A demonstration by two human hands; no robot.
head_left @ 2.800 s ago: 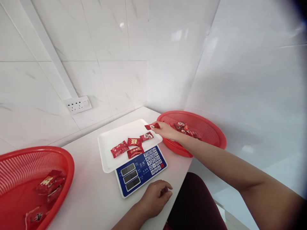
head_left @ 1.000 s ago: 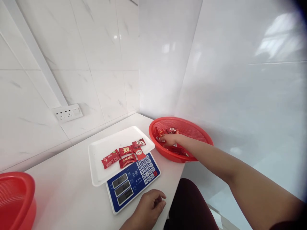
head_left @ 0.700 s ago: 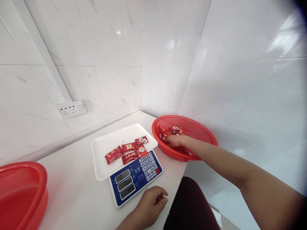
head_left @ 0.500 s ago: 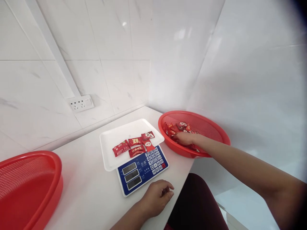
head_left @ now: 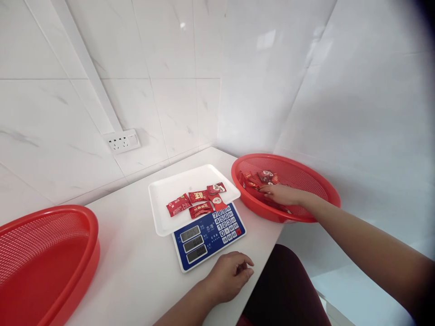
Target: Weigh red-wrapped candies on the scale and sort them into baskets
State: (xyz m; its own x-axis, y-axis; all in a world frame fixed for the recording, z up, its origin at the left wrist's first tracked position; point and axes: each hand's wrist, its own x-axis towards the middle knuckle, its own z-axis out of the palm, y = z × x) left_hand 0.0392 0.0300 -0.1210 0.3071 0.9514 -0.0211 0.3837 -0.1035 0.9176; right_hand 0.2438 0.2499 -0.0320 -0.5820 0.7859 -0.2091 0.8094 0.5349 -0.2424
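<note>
Inside the right red basket (head_left: 249, 201), my right hand (head_left: 282, 194) reaches down among red wrapped candies (head_left: 267, 175); its fingertips touch the pile, and whether they grip a piece is hard to tell. My left hand (head_left: 231, 276) rests on the table in front of the scale, fingers loosely curled and apart, holding nothing. Several red candy packets (head_left: 199, 195) lie on the white tray (head_left: 161, 199) of the blue digital scale (head_left: 210, 235). The display digits are faint.
At the left stands another red mesh basket (head_left: 90, 235) on the white table (head_left: 125, 253). A wall socket (head_left: 123, 141) is above the table's back edge. White walls meet behind the scale, and the person's dark-clothed leg (head_left: 285, 290) is below the table edge.
The view has shifted, so the table things appear slightly farther right and higher. My right hand has moved slightly within the basket. My left hand keeps its pose.
</note>
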